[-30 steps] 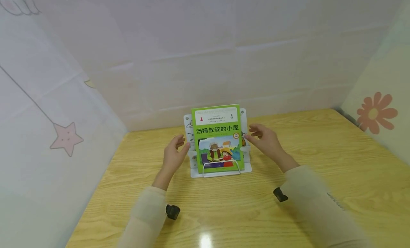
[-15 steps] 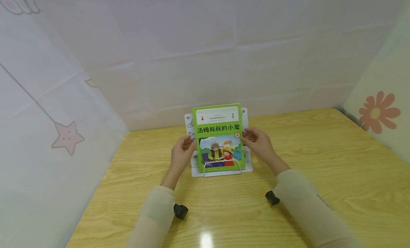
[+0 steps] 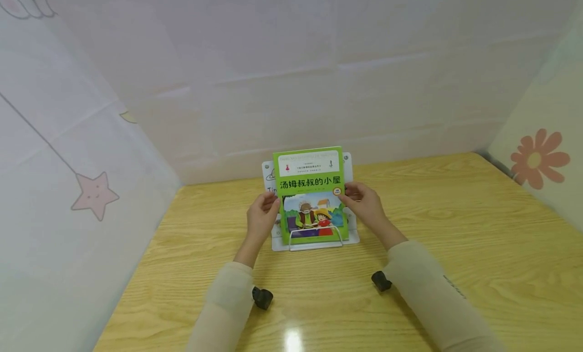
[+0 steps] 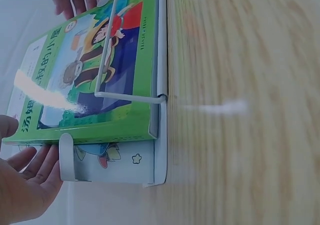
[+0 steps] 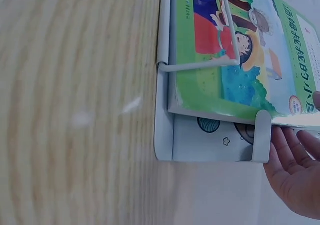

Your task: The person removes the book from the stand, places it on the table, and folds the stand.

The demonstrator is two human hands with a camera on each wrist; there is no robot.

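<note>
A green picture book (image 3: 311, 185) leans upright on a white book stand (image 3: 348, 162), its lower part behind a white wire holder (image 3: 314, 248). My left hand (image 3: 261, 218) is at the book's left edge, thumb at the front and fingertips reaching behind the cover, as the left wrist view shows. On the opposite edge my right hand (image 3: 368, 208) holds the book the same way, its thumb over the front cover. A small white side tab (image 4: 66, 157) of the stand sits beside the left fingers, and another tab (image 5: 262, 136) beside the right fingers.
The stand rests on a wood-grain table (image 3: 319, 296), near its back edge. Pale cloth (image 3: 296, 89) hangs behind and at both sides, printed with a pink star (image 3: 95, 195) and a red flower (image 3: 539, 160). Small black cameras are on both wrists.
Both hands have moved inward from beside the stand to the book's two side edges, and the fingers have closed in on it. The book and stand have stayed in place.
</note>
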